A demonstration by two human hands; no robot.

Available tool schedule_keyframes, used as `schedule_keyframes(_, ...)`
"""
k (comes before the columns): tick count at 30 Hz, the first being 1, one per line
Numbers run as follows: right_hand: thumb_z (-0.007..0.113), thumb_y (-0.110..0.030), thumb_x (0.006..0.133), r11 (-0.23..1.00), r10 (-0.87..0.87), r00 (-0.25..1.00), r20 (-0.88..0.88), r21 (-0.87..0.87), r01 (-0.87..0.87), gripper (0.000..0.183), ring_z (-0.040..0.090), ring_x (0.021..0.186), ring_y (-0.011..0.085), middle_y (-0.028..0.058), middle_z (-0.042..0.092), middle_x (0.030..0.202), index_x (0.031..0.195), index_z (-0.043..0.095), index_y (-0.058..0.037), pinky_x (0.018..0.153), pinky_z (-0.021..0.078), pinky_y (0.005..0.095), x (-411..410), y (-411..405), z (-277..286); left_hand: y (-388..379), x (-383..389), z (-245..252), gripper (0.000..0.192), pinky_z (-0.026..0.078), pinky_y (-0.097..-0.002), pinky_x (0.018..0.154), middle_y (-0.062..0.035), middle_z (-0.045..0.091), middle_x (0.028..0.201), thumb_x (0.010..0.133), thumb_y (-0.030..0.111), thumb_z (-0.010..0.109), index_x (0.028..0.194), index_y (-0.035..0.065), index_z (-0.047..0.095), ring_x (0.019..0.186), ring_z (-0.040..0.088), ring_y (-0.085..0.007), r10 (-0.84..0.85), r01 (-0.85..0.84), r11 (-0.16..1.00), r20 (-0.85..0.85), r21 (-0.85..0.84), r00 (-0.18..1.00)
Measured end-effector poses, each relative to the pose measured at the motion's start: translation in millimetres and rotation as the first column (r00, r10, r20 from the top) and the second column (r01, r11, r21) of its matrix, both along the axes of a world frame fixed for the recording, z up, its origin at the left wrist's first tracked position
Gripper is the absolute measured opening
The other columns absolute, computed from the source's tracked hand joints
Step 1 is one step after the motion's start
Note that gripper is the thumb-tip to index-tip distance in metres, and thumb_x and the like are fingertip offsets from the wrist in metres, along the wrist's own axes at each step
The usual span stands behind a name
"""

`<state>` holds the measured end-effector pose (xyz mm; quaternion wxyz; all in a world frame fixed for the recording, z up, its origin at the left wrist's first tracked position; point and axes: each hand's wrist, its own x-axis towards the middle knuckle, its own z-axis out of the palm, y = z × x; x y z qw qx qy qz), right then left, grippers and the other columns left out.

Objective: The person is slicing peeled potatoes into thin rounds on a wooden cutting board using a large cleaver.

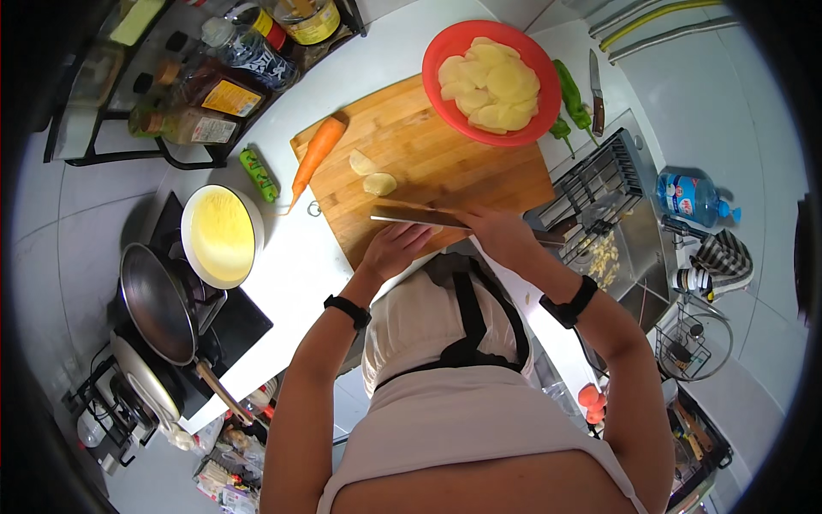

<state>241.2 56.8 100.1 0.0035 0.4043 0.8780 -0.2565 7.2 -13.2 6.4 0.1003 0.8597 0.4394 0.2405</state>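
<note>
My right hand point(498, 234) is closed around a broad-bladed kitchen knife point(417, 215), its blade reaching left over the near part of a wooden cutting board point(443, 173). Bent fingers of my left hand point(396, 249) lie against the near side of the blade, on a pale piece, probably potato, mostly hidden beneath them. Beyond the blade are two potato slices point(380, 184) on the board. A carrot point(319, 151) lies across the board's left edge. A red bowl point(431, 96) heaped with sliced potato point(491, 83) stands on the far right of the board.
Left are a white pot point(257, 225) with yellow contents, a frying pan point(157, 302) on the stove, a green packet point(258, 175) and a bottle rack point(128, 117). Green peppers point(573, 96), a small knife point(597, 96) and a sink point(648, 257) with a dish rack point(578, 186) lie right.
</note>
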Motion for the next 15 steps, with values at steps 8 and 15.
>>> schedule_keyframes(8, 0.056, -0.011, 0.083, 0.997, 0.062, 0.996, 0.063, 0.047, -0.065, 0.028, 0.068, 0.074, 0.0275, 0.0076, 0.064, 0.098, 0.11, 0.064, -0.0068, 0.065, 0.0542, 0.0363, 11.6, -2.6, 4.3, -3.1, 0.1, -11.6, 0.033, 0.048, -0.0322, 0.096, 0.0043, 0.065, 0.11, 0.073, 0.01, 0.069, 0.105, 0.0158, 0.073, 0.108, 0.057, -0.0157, 0.037, -0.039, 0.999, 0.046, 0.037, 0.998)
schedule_keyframes(15, 0.054, -0.005, 0.083, 0.996, 0.067, 0.99, 0.126, -0.07, -0.059, 0.034, 0.067, 0.08, 0.0284, 0.0068, 0.065, 0.106, 0.116, 0.063, -0.0089, 0.07, 0.0542, 0.038, 10.2, 2.8, 10.6, -2.3, 0.0, -9.6, 0.034, 0.047, -0.0325, 0.097, 0.0038, 0.066, 0.11, 0.072, 0.009, 0.069, 0.105, 0.0151, 0.073, 0.109, 0.057, -0.0162, 0.022, -0.022, 1.0, 0.024, 0.021, 0.999)
